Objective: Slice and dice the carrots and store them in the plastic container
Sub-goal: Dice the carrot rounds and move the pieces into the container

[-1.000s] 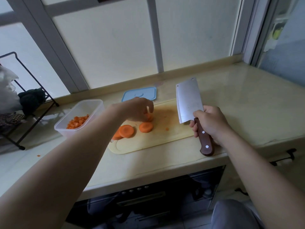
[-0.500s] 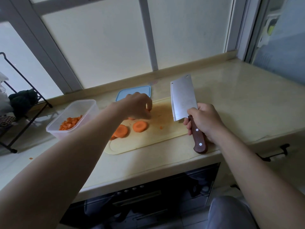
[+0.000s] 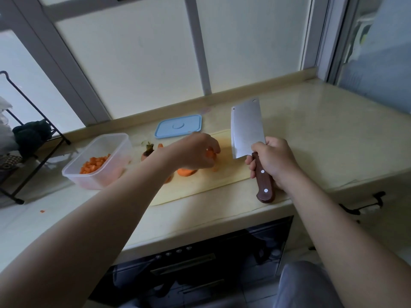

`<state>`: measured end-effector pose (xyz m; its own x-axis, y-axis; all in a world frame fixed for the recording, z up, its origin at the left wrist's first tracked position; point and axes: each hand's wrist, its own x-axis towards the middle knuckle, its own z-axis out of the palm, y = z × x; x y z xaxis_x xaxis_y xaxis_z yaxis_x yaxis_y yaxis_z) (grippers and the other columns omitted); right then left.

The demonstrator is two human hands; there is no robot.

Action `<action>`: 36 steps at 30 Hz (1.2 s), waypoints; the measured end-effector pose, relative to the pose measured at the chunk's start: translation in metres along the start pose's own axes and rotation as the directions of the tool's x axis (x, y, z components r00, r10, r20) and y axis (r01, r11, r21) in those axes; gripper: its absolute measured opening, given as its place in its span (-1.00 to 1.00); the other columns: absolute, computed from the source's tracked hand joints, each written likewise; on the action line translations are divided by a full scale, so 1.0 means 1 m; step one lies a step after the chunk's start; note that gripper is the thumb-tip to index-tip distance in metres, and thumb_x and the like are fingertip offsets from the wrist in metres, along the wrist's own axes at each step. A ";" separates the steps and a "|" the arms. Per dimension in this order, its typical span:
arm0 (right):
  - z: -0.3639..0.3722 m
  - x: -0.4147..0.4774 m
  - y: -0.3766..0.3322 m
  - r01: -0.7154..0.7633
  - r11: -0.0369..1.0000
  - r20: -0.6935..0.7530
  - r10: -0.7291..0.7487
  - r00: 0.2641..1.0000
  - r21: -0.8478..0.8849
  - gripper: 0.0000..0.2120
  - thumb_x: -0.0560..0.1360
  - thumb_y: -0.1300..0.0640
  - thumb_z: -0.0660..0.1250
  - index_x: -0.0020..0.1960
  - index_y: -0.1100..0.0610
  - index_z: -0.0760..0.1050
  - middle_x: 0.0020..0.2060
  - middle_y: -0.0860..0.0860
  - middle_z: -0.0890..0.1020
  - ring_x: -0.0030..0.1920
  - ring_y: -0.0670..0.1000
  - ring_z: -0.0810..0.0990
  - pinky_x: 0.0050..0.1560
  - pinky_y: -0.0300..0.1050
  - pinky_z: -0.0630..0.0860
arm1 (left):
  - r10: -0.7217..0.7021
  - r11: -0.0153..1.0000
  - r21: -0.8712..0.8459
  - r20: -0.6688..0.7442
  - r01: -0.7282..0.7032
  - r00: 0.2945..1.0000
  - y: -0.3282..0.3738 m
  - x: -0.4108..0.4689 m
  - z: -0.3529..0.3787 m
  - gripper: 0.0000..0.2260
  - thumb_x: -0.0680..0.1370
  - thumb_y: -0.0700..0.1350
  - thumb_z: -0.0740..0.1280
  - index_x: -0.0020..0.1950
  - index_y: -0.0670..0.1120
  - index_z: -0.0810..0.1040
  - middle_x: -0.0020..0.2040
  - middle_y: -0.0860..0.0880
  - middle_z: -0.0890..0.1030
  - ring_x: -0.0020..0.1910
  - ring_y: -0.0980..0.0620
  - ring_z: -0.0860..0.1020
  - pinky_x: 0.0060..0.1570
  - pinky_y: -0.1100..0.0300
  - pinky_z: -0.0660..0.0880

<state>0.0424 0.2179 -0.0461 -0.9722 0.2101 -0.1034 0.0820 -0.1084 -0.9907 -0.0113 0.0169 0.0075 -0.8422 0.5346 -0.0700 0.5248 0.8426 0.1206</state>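
Left hand [image 3: 195, 152] now apparently lifting carrot slice [image 3: 210, 154], cleaver [image 3: 246, 127] raised

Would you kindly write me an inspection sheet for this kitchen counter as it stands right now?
Surface: beige countertop; one stray carrot bit at left.
Job's things: cutting board with carrot slices; open plastic container partly filled with diced carrot; blue lid lying behind the board.
Clutter: carrot top beside the container.
Grippers: left hand on a carrot piece; right hand holding the cleaver, blade raised.
Cables: nothing seen.
Surroundings: window behind, black wire rack at left, oven below the counter.
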 end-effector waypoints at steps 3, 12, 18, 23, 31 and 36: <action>0.000 -0.001 0.001 0.006 0.998 -0.052 -0.003 0.999 0.061 -0.87 0.51 0.36 0.15 -0.15 0.28 0.45 -0.43 0.19 0.54 -0.50 0.09 0.42 -0.48 -0.06 0.49 | -0.013 0.997 -0.077 -0.030 0.010 0.999 0.001 0.005 0.001 -0.66 0.50 -0.05 0.42 0.28 0.04 0.57 0.06 0.06 0.61 0.00 0.07 0.57 0.08 0.11 0.56; -0.001 0.000 0.002 0.024 0.997 -0.096 -0.017 0.995 0.073 -0.86 0.51 0.36 0.14 -0.12 0.29 0.47 -0.43 0.18 0.55 -0.52 0.09 0.43 -0.49 -0.06 0.48 | 0.021 0.998 -0.065 0.024 -0.019 0.999 0.004 -0.010 -0.004 -0.91 0.48 -0.06 0.45 -0.13 0.15 0.62 -0.13 0.18 0.61 -0.10 0.19 0.57 -0.18 0.33 0.44; 0.000 -0.002 0.002 0.035 0.999 -0.092 -0.031 0.995 0.038 -0.85 0.50 0.36 0.13 -0.13 0.30 0.48 -0.43 0.17 0.55 -0.52 0.09 0.44 -0.48 -0.06 0.49 | 0.010 1.000 -0.004 0.045 -0.010 0.999 0.005 -0.013 0.008 -0.90 0.50 -0.05 0.44 -0.02 0.12 0.67 -0.05 0.11 0.60 -0.06 0.08 0.53 -0.04 0.18 0.48; -0.002 -0.004 -0.001 0.018 1.000 -0.028 -0.018 0.999 0.001 -0.86 0.50 0.36 0.14 -0.12 0.29 0.47 -0.43 0.17 0.55 -0.51 0.10 0.43 -0.49 -0.08 0.48 | 0.021 0.999 0.035 0.041 -0.023 0.999 0.001 -0.015 0.012 -0.91 0.54 -0.03 0.33 -0.10 0.18 0.53 -0.08 0.08 0.55 -0.09 0.03 0.52 -0.04 0.07 0.53; 0.010 -0.015 -0.015 -0.016 0.997 0.095 0.023 0.995 -0.071 -0.91 0.54 0.38 0.20 -0.08 0.28 0.45 -0.44 0.19 0.54 -0.57 0.04 0.40 -0.57 -0.14 0.43 | -0.179 0.980 -0.136 -0.297 0.144 0.938 -0.043 -0.044 -0.023 -0.89 0.45 -0.18 0.37 -0.18 0.04 0.54 -0.20 0.04 0.59 -0.20 0.00 0.56 -0.23 0.16 0.51; 0.062 -0.032 -0.026 -0.046 0.998 0.210 0.054 0.976 -0.042 -0.89 0.56 0.37 0.20 -0.11 0.28 0.46 -0.46 0.17 0.53 -0.57 0.03 0.40 -0.59 -0.17 0.41 | -0.434 0.901 -0.268 -0.538 0.341 0.723 -0.114 -0.088 -0.036 -0.93 0.45 -0.21 0.38 -0.11 -0.09 0.64 -0.18 -0.05 0.65 -0.18 -0.06 0.58 -0.15 0.14 0.53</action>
<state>0.0573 0.1537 -0.0111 -0.9906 -0.0043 -0.1364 0.1363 -0.0768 -0.9877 -0.0014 -0.1287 0.0356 -0.9027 -0.0141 0.4301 0.1525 0.9242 0.3503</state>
